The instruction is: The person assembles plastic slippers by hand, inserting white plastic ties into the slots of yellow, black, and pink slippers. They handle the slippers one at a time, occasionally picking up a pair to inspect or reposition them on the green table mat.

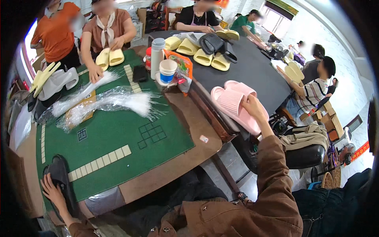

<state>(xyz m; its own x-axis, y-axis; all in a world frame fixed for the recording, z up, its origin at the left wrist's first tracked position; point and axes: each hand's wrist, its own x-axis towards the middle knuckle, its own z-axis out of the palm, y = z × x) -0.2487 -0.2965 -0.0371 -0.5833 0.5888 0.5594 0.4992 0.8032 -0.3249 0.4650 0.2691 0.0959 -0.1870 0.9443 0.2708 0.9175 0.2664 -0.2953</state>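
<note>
At the right, my right hand (252, 106) is closed on a pair of pink ribbed slippers (231, 98), its fingers at the opening of one upper. The pair is at the edge of the dark table, its heels beyond that edge. On the lower left, my left hand (53, 192) lies against a black slipper (60, 170) at the corner of the green mat (106, 144). Its fingers are stretched out and slightly apart; the thumb is hidden. Bundles of thin white plastic fasteners (134, 103), partly in clear film, lie on the mat.
Across the mat, a person handles yellow slippers (109, 58). Yellow and black slippers (211, 42) crowd the dark table (252, 67). A grey bottle (157, 55), a paper cup (168, 70) and an orange bag (182, 65) stand between the tables. Grey slippers (59, 83) lie left.
</note>
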